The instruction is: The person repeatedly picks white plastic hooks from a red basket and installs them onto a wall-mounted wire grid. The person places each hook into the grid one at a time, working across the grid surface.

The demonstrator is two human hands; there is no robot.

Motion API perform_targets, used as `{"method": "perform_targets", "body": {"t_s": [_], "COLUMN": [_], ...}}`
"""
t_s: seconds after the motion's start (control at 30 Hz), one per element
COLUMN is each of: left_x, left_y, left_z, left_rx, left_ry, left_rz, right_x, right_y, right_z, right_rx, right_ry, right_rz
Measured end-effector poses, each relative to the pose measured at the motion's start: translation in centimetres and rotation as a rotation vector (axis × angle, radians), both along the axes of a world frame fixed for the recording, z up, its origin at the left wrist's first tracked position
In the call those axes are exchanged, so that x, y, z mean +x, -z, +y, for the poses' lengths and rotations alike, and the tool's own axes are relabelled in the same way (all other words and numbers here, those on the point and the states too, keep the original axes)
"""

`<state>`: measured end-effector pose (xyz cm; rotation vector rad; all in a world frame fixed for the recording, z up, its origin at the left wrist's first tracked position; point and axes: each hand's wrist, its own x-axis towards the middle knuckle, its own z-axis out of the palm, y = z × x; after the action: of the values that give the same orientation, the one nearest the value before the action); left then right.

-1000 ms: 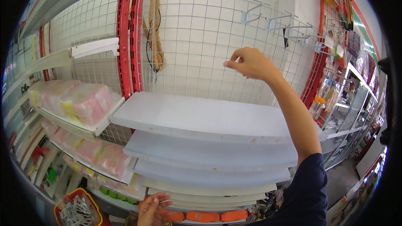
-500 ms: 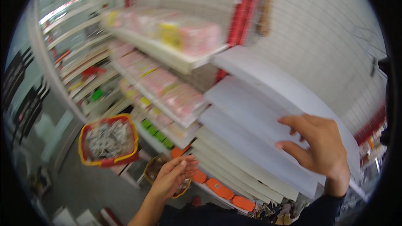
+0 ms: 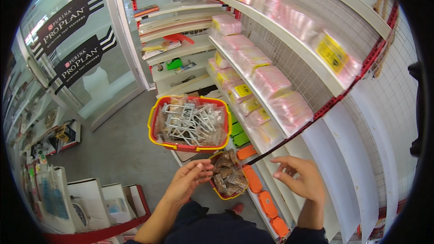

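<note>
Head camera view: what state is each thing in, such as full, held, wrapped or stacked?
Left hand: holding nothing, fingers slightly bent.
Right hand: holding nothing, fingers curled, thumb apart.
Larger red-and-yellow basket: uncovered, filled.
Metal hooks: heaped in that basket, among clear plastic.
Smaller basket: uncovered, holding brown packets.
Pink packs: wrapped, lined up on a shelf.
Orange pieces: in a row.

- Upper basket (image 3: 190, 148): red, yellow rim
- Metal hooks (image 3: 192, 122): silvery grey
- Lower basket (image 3: 219, 194): yellow rim
- Packs inside it (image 3: 236, 180): speckled brown
- Shelf packs (image 3: 290, 108): pink, yellow-and-black labels (image 3: 331, 53)
- Nearer cases (image 3: 268, 204): bright orange
- Farther cases (image 3: 240, 139): green
- Floor (image 3: 115, 153): grey
</note>
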<state>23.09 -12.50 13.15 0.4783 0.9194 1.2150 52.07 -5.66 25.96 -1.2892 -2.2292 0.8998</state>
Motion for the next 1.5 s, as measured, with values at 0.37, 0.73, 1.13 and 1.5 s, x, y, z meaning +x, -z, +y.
{"method": "perform_targets", "body": {"t_s": [0.37,0.73,1.13,1.5], "left_x": [-15.2,-16.2,-16.9,-17.7], "left_y": [2.8,4.4,2.9,3.3], "left_z": [-3.8,0.2,5.4,3.2], "left_rx": [-0.187,-0.230,-0.229,-0.250], "left_ry": [-0.316,-0.375,-0.465,-0.560], "left_rz": [0.079,0.058,0.093,0.082], "right_x": [-15.9,-24.5,-29.0,-27.7], "right_y": [24.3,34.2,29.9,30.2], "right_z": [8.4,15.2,18.8,15.1], "right_rx": [-0.409,0.080,0.008,0.155], "right_ry": [0.078,0.235,-0.189,-0.351], "right_rz": [0.249,0.150,-0.257,-0.102]}}
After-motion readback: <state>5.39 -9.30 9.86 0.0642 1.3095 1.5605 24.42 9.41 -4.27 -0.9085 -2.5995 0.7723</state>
